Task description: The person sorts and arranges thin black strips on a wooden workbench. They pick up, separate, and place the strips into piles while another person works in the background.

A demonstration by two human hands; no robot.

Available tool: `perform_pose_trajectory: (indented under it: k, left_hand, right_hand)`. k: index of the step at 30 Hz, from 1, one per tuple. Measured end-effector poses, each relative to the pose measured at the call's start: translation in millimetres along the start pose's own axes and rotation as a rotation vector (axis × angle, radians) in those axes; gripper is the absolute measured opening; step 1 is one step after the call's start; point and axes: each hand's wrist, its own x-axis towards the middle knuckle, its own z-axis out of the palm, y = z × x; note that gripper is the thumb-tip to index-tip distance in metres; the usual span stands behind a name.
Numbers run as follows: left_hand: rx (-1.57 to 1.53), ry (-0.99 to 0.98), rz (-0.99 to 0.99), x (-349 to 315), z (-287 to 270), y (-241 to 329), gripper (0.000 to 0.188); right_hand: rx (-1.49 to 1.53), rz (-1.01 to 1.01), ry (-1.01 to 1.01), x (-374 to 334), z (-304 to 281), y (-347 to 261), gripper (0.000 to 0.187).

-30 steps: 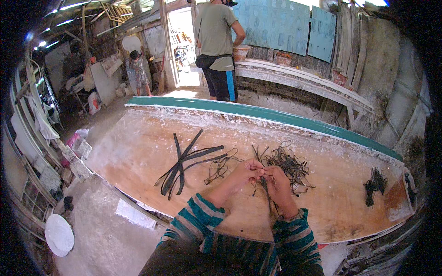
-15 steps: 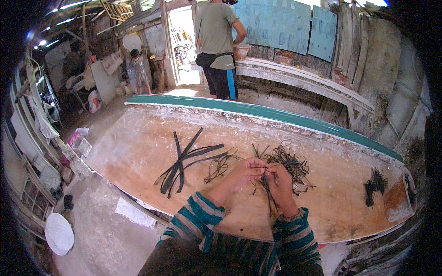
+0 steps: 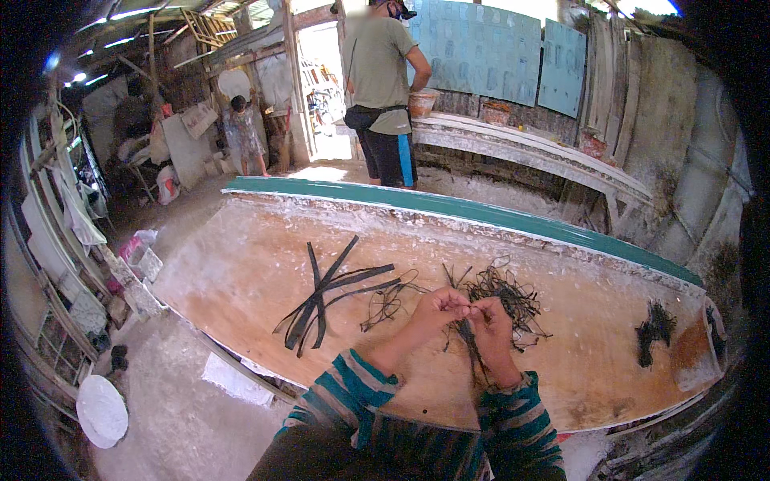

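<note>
Over the wooden table (image 3: 233, 272) my two hands meet, fingertips pinched close together. My left hand (image 3: 437, 311) and my right hand (image 3: 491, 330) are both closed on thin black cord (image 3: 468, 330), whose strands hang down beneath the right palm. The exact spot between the fingertips is too small to make out. Just beyond my right hand lies a tangled heap of black cords (image 3: 517, 301). Left of my hands a few loose cords (image 3: 385, 301) lie beside several flat black strips (image 3: 321, 293), crossed over each other.
A green board (image 3: 385, 196) edges the table's far side. At the right end sit a small black bundle (image 3: 656, 330) and a brown block (image 3: 696, 353). A person (image 3: 383, 88) stands beyond at a white bench (image 3: 529, 144); a smaller person (image 3: 243, 132) is farther left. A white round lid-like disc (image 3: 103, 411) is at lower left.
My fingertips have drawn a little apart at the cord, my left hand turning slightly. The view has tilted a little, so the scene sits lower. The standing person has shifted slightly.
</note>
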Motion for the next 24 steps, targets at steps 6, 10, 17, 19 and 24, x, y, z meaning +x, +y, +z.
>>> perform_pose_trajectory:
  k: [6, 10, 17, 19, 24]
  left_hand:
    - [-0.106, -0.031, 0.120, -2, 12, 5, 0.009]
    - [-0.037, -0.014, 0.114, -6, 16, 13, 0.013]
    - [-0.043, -0.025, 0.108, -9, 18, 15, 0.014]
    - [-0.064, -0.027, 0.124, -8, 18, 13, 0.014]
    - [-0.014, -0.002, 0.127, -9, 18, 16, 0.011]
  right_hand:
    - [0.607, 0.290, -0.056, 2, 3, 5, 0.003]
    - [0.882, 0.436, -0.105, 2, 0, 0, 0.003]
    - [1.007, 0.481, -0.202, 3, -6, -2, 0.005]
    - [1.011, 0.486, -0.197, 4, -7, -4, 0.005]
    - [1.036, 0.511, -0.258, 5, -10, 1, 0.006]
